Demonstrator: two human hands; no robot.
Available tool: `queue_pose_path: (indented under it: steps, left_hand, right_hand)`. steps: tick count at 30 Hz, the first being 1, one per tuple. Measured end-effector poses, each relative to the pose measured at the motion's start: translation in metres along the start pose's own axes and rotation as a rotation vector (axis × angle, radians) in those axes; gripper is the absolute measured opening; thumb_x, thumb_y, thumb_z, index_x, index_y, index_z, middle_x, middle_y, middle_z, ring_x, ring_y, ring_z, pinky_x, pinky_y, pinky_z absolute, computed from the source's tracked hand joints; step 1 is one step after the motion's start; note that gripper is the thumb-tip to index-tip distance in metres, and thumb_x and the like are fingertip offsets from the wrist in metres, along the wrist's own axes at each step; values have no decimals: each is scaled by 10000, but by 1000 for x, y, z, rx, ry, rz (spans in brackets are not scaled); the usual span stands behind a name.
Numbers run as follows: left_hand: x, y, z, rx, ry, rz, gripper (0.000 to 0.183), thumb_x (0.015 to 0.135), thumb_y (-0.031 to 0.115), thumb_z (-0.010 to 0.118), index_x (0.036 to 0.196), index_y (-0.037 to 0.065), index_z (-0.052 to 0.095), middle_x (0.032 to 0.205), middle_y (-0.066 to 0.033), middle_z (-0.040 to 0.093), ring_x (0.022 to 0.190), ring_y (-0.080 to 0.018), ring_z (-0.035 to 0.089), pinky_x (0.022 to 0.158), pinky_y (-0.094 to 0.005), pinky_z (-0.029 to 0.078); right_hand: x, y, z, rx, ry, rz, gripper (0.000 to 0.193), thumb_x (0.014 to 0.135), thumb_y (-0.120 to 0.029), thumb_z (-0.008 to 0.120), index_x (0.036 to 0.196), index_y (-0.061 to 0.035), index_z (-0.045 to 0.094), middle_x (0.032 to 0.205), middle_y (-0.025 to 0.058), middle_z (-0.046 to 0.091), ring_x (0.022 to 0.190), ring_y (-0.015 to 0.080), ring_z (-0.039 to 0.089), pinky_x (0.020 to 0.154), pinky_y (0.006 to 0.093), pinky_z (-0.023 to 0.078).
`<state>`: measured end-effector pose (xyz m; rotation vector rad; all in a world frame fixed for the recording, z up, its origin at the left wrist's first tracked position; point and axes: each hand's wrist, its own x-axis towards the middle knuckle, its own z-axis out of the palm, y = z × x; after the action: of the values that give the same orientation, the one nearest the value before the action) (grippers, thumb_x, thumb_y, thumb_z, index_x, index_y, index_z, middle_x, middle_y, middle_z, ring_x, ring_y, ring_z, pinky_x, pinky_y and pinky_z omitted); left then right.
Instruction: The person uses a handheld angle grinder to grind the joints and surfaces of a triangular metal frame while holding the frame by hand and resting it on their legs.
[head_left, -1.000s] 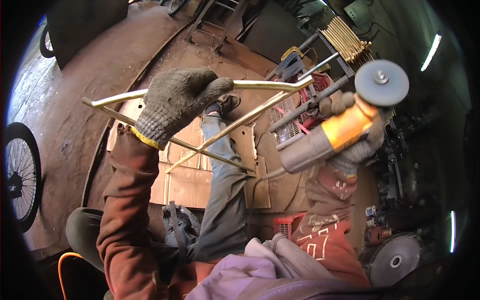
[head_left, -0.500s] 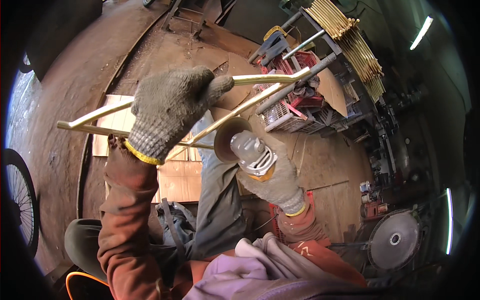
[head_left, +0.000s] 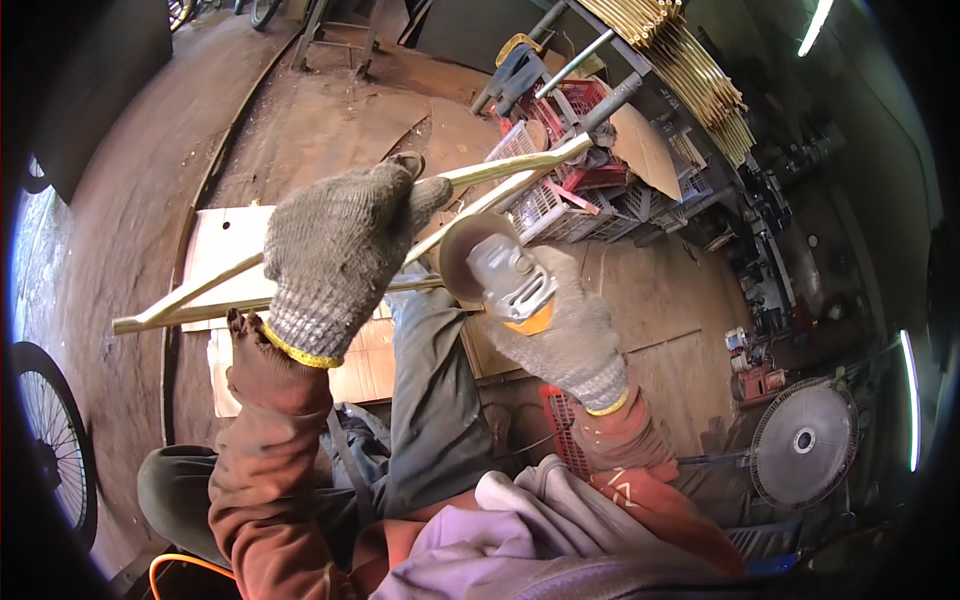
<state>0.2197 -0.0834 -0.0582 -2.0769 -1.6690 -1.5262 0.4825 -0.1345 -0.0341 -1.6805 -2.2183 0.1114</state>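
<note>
My left hand [head_left: 335,245], in a grey knit glove with a yellow cuff edge, is closed round a brass-coloured metal frame [head_left: 520,165] of long thin bars joined at angles. The frame stretches from the far left to the crates at upper right. My right hand [head_left: 570,340], gloved alike, grips an angle grinder [head_left: 508,275] with a silver head and an orange-yellow body. Its round disc [head_left: 460,258] is close beside the frame's lower bar; I cannot tell whether they touch. Part of the frame is hidden behind my left glove.
Red and white plastic crates [head_left: 540,210] stand below a metal rack bearing a bundle of brass-coloured rods [head_left: 700,85]. Cardboard [head_left: 365,360] lies on the floor by my knees. A fan [head_left: 803,440] is at right, a bicycle wheel [head_left: 52,440] at left.
The frame has tilted, its left end now lower in view. The grinder's disc sits slightly higher, nearer the frame's right part. The whole view has shifted a little; both grips stay the same.
</note>
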Motion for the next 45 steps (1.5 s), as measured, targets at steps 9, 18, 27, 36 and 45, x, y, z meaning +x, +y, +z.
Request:
queue_pose_path:
  steps: [9,18,27,36,45]
  left_hand:
    - [-15,35,7,77,-190,-76,359,1050,457,672,943,119,728,792,-166,702,746,-391,717,646,-504,531]
    - [-21,45,14,62,-188,-60,328,1058,445,664,995,137,757,829,-154,725,764,-382,730,653,-498,548]
    - [-25,50,19,102,-178,-41,317,1072,431,648,1047,140,771,843,-156,737,775,-379,736,668,-488,556]
    - [-18,46,9,94,-217,-96,338,1070,449,648,1087,145,795,868,-135,761,810,-358,755,696,-466,571]
    - [-14,33,-1,87,-71,-92,335,1035,452,709,1056,138,824,871,-138,771,777,-347,753,688,-441,568]
  right_hand:
    - [0,-7,-17,-53,71,12,871,769,-369,966,1456,-152,475,1142,218,747,1030,471,748,856,534,615]
    - [-13,7,-16,-116,112,40,920,754,-443,949,1479,-172,453,1054,229,771,910,503,749,787,579,608]
    - [-11,3,-3,-147,-13,100,916,783,-458,926,1483,-136,430,1119,220,753,913,493,747,758,588,598]
    - [-17,16,6,-62,27,59,871,810,-414,917,1490,-132,452,1156,221,748,964,496,742,794,582,601]
    - [-5,34,-7,-21,133,-10,841,856,-407,885,1493,-122,414,1198,244,702,929,484,749,745,588,600]
